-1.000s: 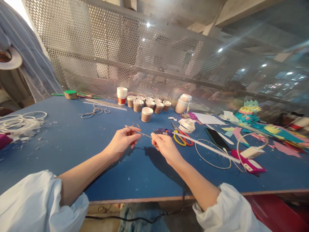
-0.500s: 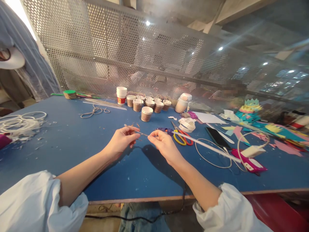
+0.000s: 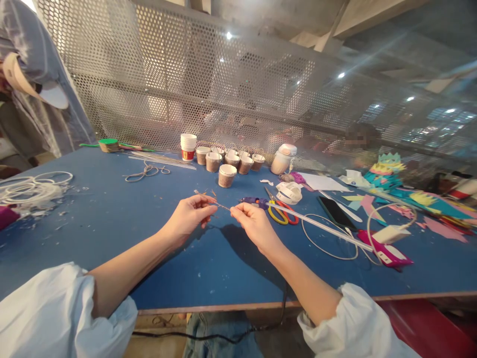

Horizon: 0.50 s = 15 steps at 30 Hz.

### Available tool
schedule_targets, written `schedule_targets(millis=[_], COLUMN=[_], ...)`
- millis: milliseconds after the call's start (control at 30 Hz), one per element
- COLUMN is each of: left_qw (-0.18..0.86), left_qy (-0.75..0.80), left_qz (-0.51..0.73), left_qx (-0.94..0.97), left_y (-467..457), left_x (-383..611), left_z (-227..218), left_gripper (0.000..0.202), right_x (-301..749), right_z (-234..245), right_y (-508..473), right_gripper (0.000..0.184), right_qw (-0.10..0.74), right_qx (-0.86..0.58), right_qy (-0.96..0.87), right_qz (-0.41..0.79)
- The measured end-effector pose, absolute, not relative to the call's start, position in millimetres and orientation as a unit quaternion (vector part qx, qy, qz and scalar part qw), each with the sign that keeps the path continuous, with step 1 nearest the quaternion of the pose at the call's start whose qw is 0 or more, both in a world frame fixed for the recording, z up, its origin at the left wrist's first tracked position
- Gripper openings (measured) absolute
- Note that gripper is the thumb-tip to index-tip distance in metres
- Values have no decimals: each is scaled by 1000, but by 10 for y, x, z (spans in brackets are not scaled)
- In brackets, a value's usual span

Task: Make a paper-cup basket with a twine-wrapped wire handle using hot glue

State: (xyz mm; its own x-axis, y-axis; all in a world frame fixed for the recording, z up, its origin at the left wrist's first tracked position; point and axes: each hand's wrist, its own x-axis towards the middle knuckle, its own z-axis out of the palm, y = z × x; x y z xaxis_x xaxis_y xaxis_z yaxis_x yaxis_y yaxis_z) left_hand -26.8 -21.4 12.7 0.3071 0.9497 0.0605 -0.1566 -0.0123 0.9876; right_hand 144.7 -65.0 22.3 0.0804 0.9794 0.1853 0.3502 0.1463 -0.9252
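A thin brown twisted strand (image 3: pixel 223 207), like twine or paper cord, is stretched between my hands above the blue table. My left hand (image 3: pixel 188 216) pinches its left end between thumb and fingers. At the other end, my right hand (image 3: pixel 257 224) grips it between thumb and forefinger. Loose brown bits (image 3: pixel 208 193) show just behind my left fingers. Beyond my hands stands a white paper cup (image 3: pixel 226 180) with a brown wrap around it. To the right of my right hand lie a dark blue glue gun (image 3: pixel 257 201) and yellow-and-red scissors (image 3: pixel 278 215).
Several wrapped cups (image 3: pixel 213 163) and a stack of paper cups (image 3: pixel 188 144) stand at the back. White cord coils (image 3: pixel 30 186) lie left. A long white stick (image 3: pixel 320 226), a phone (image 3: pixel 335 213) and a power strip (image 3: pixel 391 251) lie right. A perforated screen (image 3: pixel 167 84) rises behind.
My right hand has shifted slightly to the right, and a little more of the strand shows between my fingers. At far left, a person's cap has moved right.
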Motion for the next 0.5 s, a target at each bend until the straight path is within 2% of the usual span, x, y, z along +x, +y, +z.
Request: schedule_targets(millis=[333, 500], left_qw=[601, 597], left_qy=[361, 371], left_qz=[461, 458], left_qx=[545, 543], left_y=[-210, -223], left_x=[-271, -275], left_z=[105, 124], left_gripper=[27, 26], right_x=[1494, 1482], right_z=[167, 173], right_y=[-621, -626], right_gripper=[33, 24], right_qw=[413, 430], right_qx=[-586, -565], right_qy=[-631, -633], right_qz=[297, 308])
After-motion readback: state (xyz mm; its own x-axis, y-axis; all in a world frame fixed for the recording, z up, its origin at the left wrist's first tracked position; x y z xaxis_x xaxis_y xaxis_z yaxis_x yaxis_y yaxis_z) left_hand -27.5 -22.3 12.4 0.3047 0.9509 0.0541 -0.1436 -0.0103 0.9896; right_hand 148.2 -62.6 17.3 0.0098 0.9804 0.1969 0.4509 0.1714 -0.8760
